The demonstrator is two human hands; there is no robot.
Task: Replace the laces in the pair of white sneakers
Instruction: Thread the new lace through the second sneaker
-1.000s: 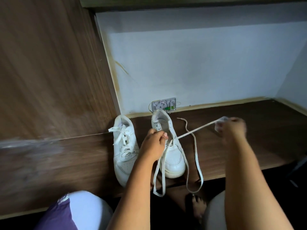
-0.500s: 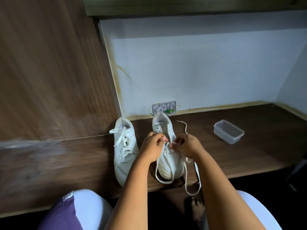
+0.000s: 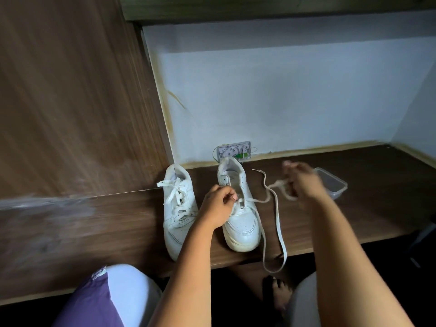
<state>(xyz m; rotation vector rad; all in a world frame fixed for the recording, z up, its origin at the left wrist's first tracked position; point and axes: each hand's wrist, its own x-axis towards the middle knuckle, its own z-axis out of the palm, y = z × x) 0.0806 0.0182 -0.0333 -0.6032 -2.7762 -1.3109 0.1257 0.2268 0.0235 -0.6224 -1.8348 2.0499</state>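
- I see two sneakers side by side on the tabletop (image 3: 330, 220), toes toward me: the left sneaker (image 3: 178, 213) laced, the right sneaker (image 3: 240, 223) mostly unlaced.
- Left hand (image 3: 218, 206): grip curled, pinching at the right sneaker's eyelets.
- Right hand (image 3: 303, 182): blurred, grip closed on the lace (image 3: 279, 230), raised beside a clear tub (image 3: 335, 185).
- The lace runs from the eyelets and loops over the tabletop's front edge.

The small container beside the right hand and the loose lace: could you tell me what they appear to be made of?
The container looks like clear, glossy plastic: the dark shelf shows through its walls. The lace looks like flat woven fabric, matte off-white: it drapes limply over the shelf edge.
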